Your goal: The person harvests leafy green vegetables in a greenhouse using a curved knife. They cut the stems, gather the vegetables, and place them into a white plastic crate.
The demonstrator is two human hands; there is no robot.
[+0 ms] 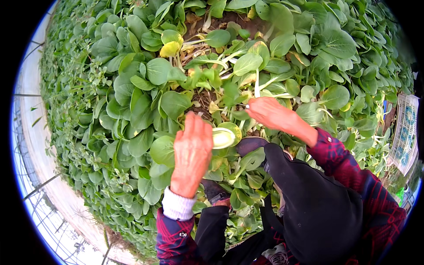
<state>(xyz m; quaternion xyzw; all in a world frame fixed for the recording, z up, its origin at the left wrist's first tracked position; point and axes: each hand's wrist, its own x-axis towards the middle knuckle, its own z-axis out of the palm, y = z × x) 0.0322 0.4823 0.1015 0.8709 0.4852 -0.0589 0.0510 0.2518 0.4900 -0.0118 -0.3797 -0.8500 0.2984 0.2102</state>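
Observation:
Back upward, my left hand (pixel 192 149) is closed around a leafy green that looks like bok choy. The pale oval base (pixel 223 138) of this plant points right from the fingers, and a yellow-spotted leaf lies behind it. My right hand (pixel 270 114) is curled in a fist at the right, over the plants. A small thin tool (pixel 247 106) with a pale end pokes out at its fingers; most of it is hidden. Between and beyond both hands lie loose bok choy plants (pixel 245 66) with white stalks, on soil (pixel 202 99) with dry leaves.
Dense standing bok choy (pixel 132 99) surrounds the spot, with weeds among it at the left. My knees in dark trousers (pixel 311 198) and my shoes (pixel 215 192) are close below the hands. A white plastic crate (pixel 404 132) stands at far right. A pale path (pixel 63 179) curves along the left.

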